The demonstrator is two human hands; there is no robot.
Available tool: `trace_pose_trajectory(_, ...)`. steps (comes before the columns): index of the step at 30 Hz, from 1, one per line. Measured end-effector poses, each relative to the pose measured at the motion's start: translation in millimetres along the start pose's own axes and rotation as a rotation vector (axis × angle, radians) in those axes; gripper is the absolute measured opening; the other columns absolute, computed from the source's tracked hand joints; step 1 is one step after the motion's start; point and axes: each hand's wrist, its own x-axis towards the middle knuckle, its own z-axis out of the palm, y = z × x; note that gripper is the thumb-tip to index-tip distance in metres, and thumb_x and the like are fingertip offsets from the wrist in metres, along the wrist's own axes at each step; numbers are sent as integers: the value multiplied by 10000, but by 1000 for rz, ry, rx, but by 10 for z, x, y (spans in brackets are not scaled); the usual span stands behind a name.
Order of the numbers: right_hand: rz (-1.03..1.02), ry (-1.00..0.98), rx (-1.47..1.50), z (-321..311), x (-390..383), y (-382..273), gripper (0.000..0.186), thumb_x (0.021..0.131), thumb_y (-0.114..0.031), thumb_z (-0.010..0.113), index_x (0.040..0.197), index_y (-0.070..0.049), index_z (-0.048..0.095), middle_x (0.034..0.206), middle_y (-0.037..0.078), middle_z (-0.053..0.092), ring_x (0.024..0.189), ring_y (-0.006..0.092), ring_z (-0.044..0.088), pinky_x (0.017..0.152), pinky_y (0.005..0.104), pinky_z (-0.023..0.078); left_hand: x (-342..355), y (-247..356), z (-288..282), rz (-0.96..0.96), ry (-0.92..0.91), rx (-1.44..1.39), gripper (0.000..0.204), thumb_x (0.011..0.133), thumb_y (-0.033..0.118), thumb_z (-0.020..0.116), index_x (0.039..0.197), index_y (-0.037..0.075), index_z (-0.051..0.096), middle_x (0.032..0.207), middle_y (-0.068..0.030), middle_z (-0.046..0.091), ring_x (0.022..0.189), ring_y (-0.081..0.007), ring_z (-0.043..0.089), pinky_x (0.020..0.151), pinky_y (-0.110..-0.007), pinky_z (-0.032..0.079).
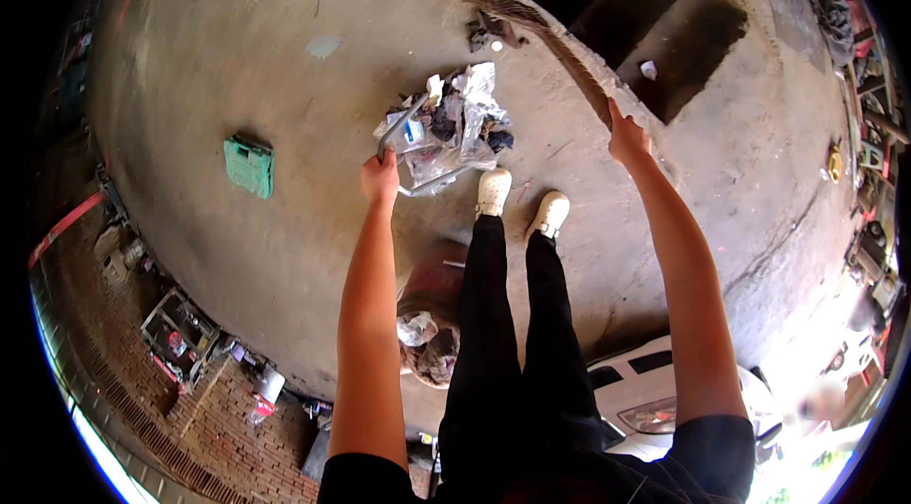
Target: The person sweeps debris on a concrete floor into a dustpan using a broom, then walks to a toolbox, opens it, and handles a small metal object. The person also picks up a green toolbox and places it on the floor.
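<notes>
Wearing black short sleeves (716, 447) nearest the lens. Gripping with the left hand (381, 177) a bent grey tubular metal frame (402, 121); holding with the right hand (629, 139), fingers closed, a long, curving brown fibre broom (569, 55). Apparently gathered already: crumpled litter heap (455, 120) within the frame, mixing shiny plastic film (479, 84) with dark scraps, just ahead of 2 cream clogs (493, 189). Seemingly left over: dark, jagged debris (486, 31) beside the broom's far end, on stained, matte concrete floor (313, 229). Cannot tell whether a pan lies beneath.

The right arm (691, 300) partly hides the white car (624, 392); litter pieces (473, 107) seem too jumbled to identify.
</notes>
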Motion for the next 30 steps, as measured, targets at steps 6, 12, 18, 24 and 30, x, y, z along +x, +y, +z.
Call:
trace_pose_trajectory(6, 6, -261, -31, 1496, -1019, -5, 753, 832, -114, 552, 1446, -208, 127, 1111, 199, 563, 974, 356, 603, 755, 482, 504, 20, -89, -35, 5, -42, -34, 482, 796, 415, 559, 667, -47, 613, 663, -254, 595, 637, -392, 619, 569, -462, 457)
trace_pose_trajectory(12, -39, -666, 259, 1243, -2357, -663, 926, 719, -35, 593, 1446, -95, 23, 1006, 255, 613, 942, 397, 607, 789, 472, 488, -94, -39, -66, 38, -216, -269, 415, 766, 340, 602, 632, -51, 557, 553, -198, 552, 497, -274, 579, 496, -406, 418)
trace_pose_trajectory(18, -169, -655, 515, 993, -2550, -949, 941, 724, -133, 626, 1370, 78, -26, 764, 265, 611, 661, 381, 632, 592, 434, 507, -84, 37, -117, 263, -400, -153, 379, 758, 320, 588, 578, -9, 538, 517, -158, 541, 474, -259, 565, 496, -396, 423)
trace_pose_trajectory(24, 199, -981, 1239, 730, -2396, -1781, 595, 796, -75, 584, 1183, 49, 150, 875, 188, 517, 639, 229, 622, 488, 355, 512, 160, 665, -220, 464, -484, 92, 386, 780, 408, 557, 689, 36, 610, 651, -172, 609, 669, -338, 626, 597, -414, 476)
trace_pose_trajectory(30, 163, -1018, 1530, 671, -2136, -2474, 226, 836, -110, 590, 910, 53, 452, 733, 122, 590, 629, 233, 646, 501, 333, 536, 198, 728, -146, 515, -194, 425, 438, 851, 463, 498, 774, 63, 658, 746, -129, 653, 750, -293, 636, 746, -452, 433)
